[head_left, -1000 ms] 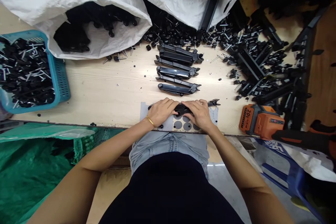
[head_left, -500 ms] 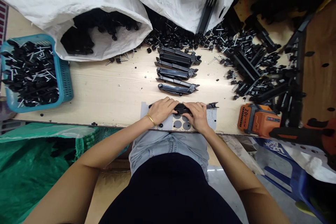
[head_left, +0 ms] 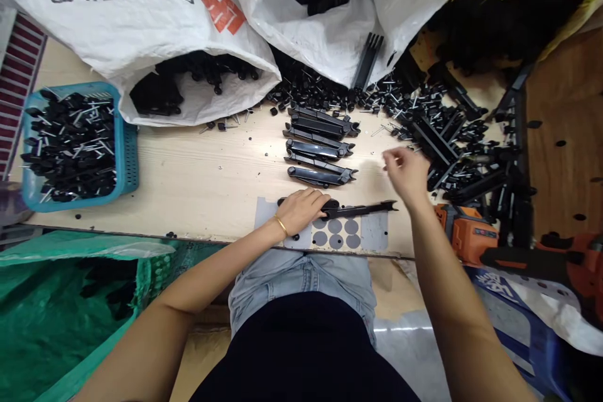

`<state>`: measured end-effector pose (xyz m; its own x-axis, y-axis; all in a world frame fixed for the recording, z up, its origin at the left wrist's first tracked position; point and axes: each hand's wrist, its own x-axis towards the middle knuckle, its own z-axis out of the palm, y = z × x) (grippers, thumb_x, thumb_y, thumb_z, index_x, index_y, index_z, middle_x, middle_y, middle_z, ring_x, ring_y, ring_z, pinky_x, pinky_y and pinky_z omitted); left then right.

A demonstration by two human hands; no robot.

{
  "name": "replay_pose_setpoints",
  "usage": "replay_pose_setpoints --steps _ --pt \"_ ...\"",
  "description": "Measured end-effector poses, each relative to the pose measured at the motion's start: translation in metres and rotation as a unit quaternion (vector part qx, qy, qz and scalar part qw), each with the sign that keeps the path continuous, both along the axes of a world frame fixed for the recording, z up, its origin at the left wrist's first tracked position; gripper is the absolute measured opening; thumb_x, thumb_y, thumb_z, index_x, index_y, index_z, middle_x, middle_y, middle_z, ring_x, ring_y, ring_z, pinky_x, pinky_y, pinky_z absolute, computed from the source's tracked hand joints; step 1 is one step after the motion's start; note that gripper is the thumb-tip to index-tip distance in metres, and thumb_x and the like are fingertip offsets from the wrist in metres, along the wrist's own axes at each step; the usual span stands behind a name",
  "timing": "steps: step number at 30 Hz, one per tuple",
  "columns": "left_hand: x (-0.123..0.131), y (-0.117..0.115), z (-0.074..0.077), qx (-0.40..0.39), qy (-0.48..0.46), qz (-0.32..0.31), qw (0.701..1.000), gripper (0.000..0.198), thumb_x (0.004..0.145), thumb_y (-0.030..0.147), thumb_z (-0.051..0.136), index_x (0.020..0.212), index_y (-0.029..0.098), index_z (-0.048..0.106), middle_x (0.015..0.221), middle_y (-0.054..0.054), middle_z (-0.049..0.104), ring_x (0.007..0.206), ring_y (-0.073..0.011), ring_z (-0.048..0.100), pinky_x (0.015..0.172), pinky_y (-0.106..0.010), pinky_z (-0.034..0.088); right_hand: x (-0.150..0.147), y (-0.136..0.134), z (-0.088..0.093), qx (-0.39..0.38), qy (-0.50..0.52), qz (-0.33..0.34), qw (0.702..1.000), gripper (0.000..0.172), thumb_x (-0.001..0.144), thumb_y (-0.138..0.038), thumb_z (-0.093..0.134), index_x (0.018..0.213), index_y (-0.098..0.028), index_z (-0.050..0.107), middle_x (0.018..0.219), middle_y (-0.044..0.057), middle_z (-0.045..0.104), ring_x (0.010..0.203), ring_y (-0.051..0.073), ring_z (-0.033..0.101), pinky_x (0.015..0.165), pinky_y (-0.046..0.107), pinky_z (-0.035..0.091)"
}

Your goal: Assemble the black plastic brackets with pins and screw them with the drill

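A long black plastic bracket lies crosswise on a grey mat with round patches at the bench's near edge. My left hand is closed over its left end, which is partly hidden under the fingers. My right hand is raised off to the right, between the bracket and a pile of black knobs with metal pins. Its fingers are loosely curled and a little apart, with nothing visible in them. Beyond my left hand, several black folded brackets lie in a stacked row.
A blue basket of black knobs with pins stands at the left. White woven sacks with black parts line the back. An orange cordless tool rests at the right edge. A green sack sits below the bench at left.
My right hand has let go of the bracket and moved up and right. My left hand stays on the bracket. The camera view has shifted, showing more of the sacks at the back.
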<state>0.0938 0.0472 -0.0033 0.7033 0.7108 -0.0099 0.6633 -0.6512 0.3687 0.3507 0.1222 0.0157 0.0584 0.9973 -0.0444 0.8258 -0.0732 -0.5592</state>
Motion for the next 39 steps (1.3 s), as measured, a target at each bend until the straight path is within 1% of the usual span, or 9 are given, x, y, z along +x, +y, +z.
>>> replay_pose_setpoints --steps 4,6,12,14,17,22,28,32,39 --pt "-0.004 0.006 0.008 0.034 -0.106 -0.039 0.993 0.034 0.091 0.032 0.052 0.118 0.012 0.055 0.108 -0.011 0.064 0.098 -0.022 0.06 0.084 -0.035 0.051 0.007 0.075 -0.008 0.018 -0.177 -0.106 0.978 0.028 0.079 -0.017 0.05 0.104 -0.011 0.06 0.113 0.019 0.054 0.093 0.029 0.058 0.08 0.047 0.045" --pt "-0.019 0.022 0.011 0.066 -0.154 0.003 0.986 0.028 0.094 0.031 0.045 0.111 0.014 0.059 0.1 -0.009 0.065 0.091 -0.0196 0.061 0.078 -0.033 0.052 0.003 0.092 -0.01 -0.005 -0.216 -0.105 0.971 0.028 0.08 -0.014 0.046 0.105 -0.011 0.058 0.118 0.021 0.049 0.095 0.029 0.056 0.078 0.047 0.045" --pt "-0.112 0.114 0.007 0.082 -0.055 0.4 0.911 0.022 0.086 0.02 0.052 0.105 0.017 0.062 0.103 -0.012 0.062 0.102 -0.0271 0.057 0.089 -0.043 0.049 0.025 0.079 -0.014 0.0 -0.186 -0.053 0.981 0.021 0.079 -0.019 0.051 0.098 -0.015 0.059 0.102 0.014 0.055 0.094 0.027 0.055 0.085 0.044 0.044" --pt "-0.134 0.131 0.003 0.073 -0.005 0.466 0.882 0.03 0.08 0.017 0.057 0.11 0.016 0.061 0.115 -0.016 0.058 0.114 -0.0335 0.051 0.096 -0.049 0.043 0.036 0.066 -0.018 0.032 -0.157 -0.041 0.986 0.018 0.078 -0.022 0.053 0.093 -0.016 0.06 0.094 0.011 0.056 0.09 0.025 0.055 0.084 0.042 0.044" --pt "-0.132 0.138 0.0 0.078 -0.017 0.422 0.903 0.033 0.084 0.016 0.051 0.116 0.014 0.058 0.121 -0.017 0.056 0.119 -0.0334 0.048 0.101 -0.05 0.039 0.043 0.05 -0.027 0.061 -0.117 -0.037 0.991 0.017 0.075 -0.026 0.056 0.089 -0.017 0.061 0.088 0.009 0.057 0.08 0.021 0.053 0.082 0.039 0.044" --pt "-0.067 0.189 -0.003 0.051 -0.172 0.167 0.969 0.044 0.09 0.011 0.033 0.129 0.013 0.051 0.128 -0.011 0.057 0.119 -0.0216 0.053 0.105 -0.039 0.04 0.034 0.046 -0.035 0.08 -0.087 -0.052 0.992 0.018 0.075 -0.026 0.056 0.089 -0.016 0.06 0.086 0.008 0.058 0.075 0.019 0.051 0.081 0.038 0.045" --pt "-0.045 0.28 -0.02 -0.04 -0.114 0.147 0.982 0.045 0.082 0.023 0.052 0.127 0.016 0.057 0.133 -0.011 0.056 0.128 -0.0291 0.045 0.112 -0.045 0.029 0.032 0.043 -0.036 0.089 -0.073 -0.067 0.991 0.017 0.076 -0.026 0.053 0.09 -0.017 0.058 0.085 0.007 0.058 0.07 0.017 0.05 0.075 0.035 0.045" --pt "-0.069 0.272 -0.019 -0.016 -0.019 0.201 0.979 0.047 0.087 0.029 0.046 0.133 0.019 0.051 0.141 -0.013 0.049 0.122 -0.0323 0.049 0.106 -0.049 0.034 0.038 0.035 -0.036 0.093 -0.08 -0.072 0.99 0.019 0.077 -0.028 0.052 0.091 -0.017 0.058 0.087 0.007 0.058 0.071 0.017 0.05 0.076 0.036 0.045" --pt "-0.107 0.205 -0.009 0.052 0.027 0.244 0.968 0.04 0.09 0.028 0.043 0.127 0.023 0.057 0.134 -0.012 0.054 0.122 -0.0323 0.046 0.104 -0.052 0.032 0.041 0.034 -0.039 0.092 -0.07 -0.074 0.991 0.02 0.077 -0.027 0.052 0.093 -0.017 0.057 0.089 0.008 0.057 0.073 0.018 0.05 0.077 0.037 0.044"
